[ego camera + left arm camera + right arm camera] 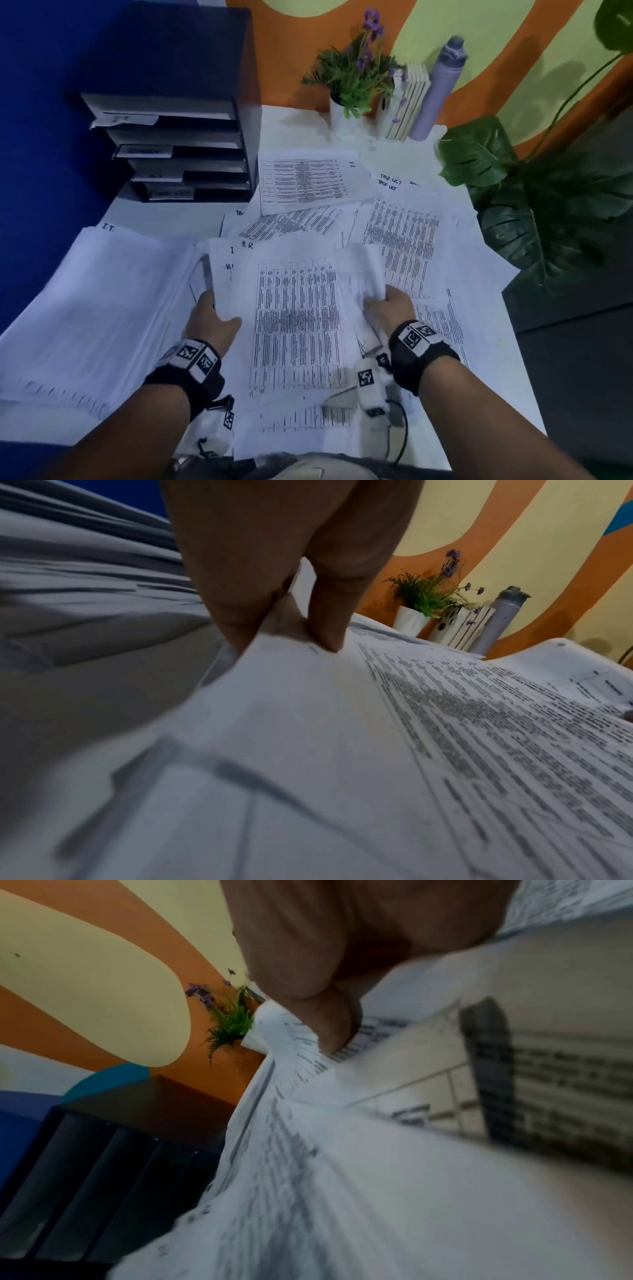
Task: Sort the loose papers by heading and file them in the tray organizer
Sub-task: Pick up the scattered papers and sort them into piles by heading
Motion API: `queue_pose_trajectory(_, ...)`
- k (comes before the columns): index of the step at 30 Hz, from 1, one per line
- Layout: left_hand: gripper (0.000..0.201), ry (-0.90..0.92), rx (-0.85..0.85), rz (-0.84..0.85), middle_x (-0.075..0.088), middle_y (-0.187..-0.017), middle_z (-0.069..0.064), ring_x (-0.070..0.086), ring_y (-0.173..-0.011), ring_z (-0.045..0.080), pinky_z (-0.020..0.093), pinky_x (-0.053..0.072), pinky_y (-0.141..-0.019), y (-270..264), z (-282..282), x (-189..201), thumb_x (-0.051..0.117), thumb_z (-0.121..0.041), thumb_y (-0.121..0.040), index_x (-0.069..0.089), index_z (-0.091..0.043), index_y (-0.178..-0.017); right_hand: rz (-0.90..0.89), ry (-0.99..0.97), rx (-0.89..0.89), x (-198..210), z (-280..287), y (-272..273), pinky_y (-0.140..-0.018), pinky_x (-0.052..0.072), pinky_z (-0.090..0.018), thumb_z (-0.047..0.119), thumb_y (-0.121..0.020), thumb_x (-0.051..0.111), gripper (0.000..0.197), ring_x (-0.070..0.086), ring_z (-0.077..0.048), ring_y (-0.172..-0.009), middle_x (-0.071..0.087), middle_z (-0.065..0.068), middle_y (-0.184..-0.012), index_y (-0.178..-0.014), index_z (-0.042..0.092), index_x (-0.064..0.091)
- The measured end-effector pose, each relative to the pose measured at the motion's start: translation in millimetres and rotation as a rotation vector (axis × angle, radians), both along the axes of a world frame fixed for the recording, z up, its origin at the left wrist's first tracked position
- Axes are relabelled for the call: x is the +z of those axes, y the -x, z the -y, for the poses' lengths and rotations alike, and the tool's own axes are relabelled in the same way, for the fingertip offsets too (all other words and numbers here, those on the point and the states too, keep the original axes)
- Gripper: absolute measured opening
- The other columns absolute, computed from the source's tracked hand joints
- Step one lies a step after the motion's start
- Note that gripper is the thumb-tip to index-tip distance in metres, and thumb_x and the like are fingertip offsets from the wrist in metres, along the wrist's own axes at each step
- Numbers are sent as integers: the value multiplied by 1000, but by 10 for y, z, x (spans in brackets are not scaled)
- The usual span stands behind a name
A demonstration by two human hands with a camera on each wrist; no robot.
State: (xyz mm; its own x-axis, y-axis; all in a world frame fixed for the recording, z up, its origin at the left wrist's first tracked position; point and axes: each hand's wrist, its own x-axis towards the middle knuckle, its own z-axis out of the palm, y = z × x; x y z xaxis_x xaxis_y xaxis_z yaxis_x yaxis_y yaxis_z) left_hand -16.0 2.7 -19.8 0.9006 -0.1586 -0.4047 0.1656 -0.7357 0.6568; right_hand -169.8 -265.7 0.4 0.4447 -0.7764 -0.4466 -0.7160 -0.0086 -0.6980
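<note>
A sheaf of printed sheets (298, 318), its top page headed "H.R", is held up over the white desk (164, 216). My left hand (214, 313) pinches the sheaf's left edge (294, 653) between thumb and fingers. My right hand (383, 303) grips the right edge, where a curled sheet (363, 274) folds over (308, 1053). A thick pile headed "I.T" (96, 301) lies at the left. More sheets, some headed "TASK LIST" (390, 178), are spread behind. The black tray organizer (178, 147) with labelled shelves stands at the back left.
A potted purple-flowered plant (356, 75), some books (409, 102) and a grey bottle (442, 89) stand along the back wall. A large leafy plant (534, 192) crowds the desk's right edge. Blue wall sits left of the organizer.
</note>
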Motion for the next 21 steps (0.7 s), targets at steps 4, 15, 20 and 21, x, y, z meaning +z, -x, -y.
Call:
queue_pose_trajectory(4,35,32,46,14,66,-108,9,61,-91,27,45,54,-88,-39,41,60,67,-13,-85,56,-16,-118,10,157,-152,114,367,43,-69,57,-43,13,-86,57,14,66,-33,-73,64,-16,-75,-73,8,56)
queue_pose_trajectory(15,29,80,52,1,68,-111,8,64,-98,29,45,53,-92,-27,113,108,66,-17,-89,61,-11,-117,-400,174,-154,113,1264,-139,-100,44,-48,33,-86,54,51,52,-42,-110,33,-14,-132,-135,22,47)
queue_pose_trajectory(20,26,98,49,-76,67,-106,1,65,-96,27,47,54,-90,-1,83,89,69,-27,-87,57,-23,-110,-310,128,-204,103,1250,-218,-101,41,-50,20,-82,65,81,46,-43,-124,36,-18,-143,-149,19,18)
queue_pose_trajectory(21,28,86,33,-89,67,-106,-1,65,-97,27,47,54,-91,3,73,79,70,-27,-86,56,-24,-111,-290,97,-187,102,1248,-226,-101,41,-46,17,-83,65,81,48,-40,-123,41,-19,-142,-149,13,19)
